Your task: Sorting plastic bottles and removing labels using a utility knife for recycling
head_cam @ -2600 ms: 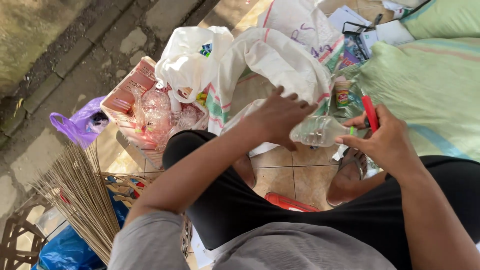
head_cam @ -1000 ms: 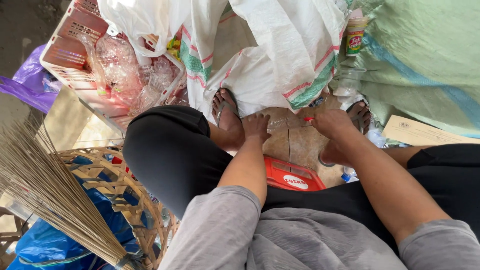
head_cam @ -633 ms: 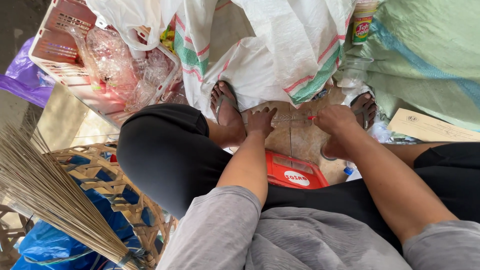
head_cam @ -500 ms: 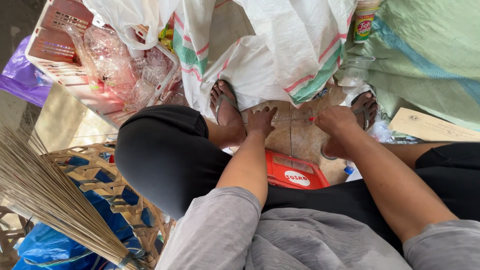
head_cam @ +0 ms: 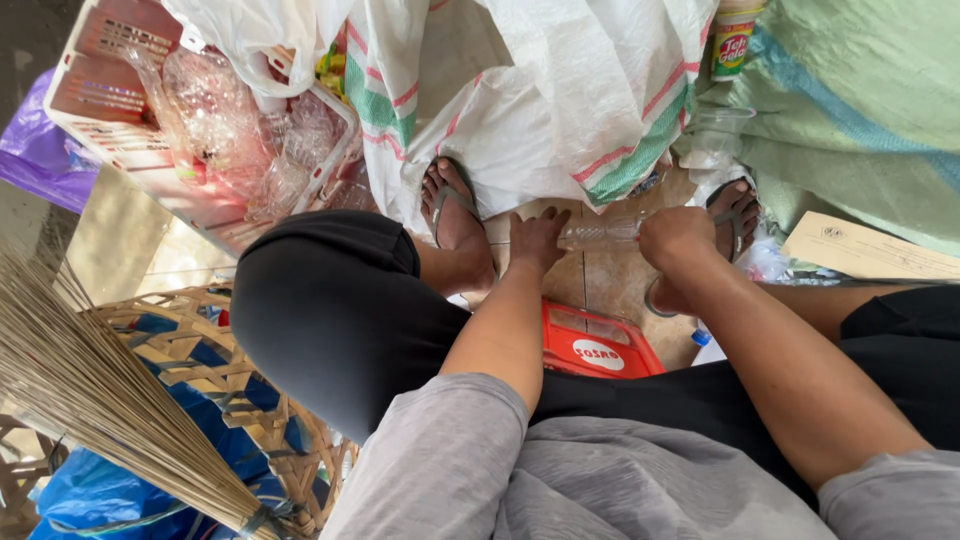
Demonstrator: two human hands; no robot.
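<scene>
A red plastic crate (head_cam: 597, 345) is sitting on the floor between the person's legs, showing a white oval label (head_cam: 598, 353) on its upper face. A bottle with a yellow and green label (head_cam: 733, 45) is standing at the top edge, just beside the green cloth. A white woven sack with red and green stripes (head_cam: 560, 110) is lying open across the top centre. A pale pink plastic basket (head_cam: 130, 110) at upper left is holding crumpled clear plastic wrappers. A tan paper sheet with a small printed emblem (head_cam: 865, 252) is lying at right on the green cloth.
</scene>
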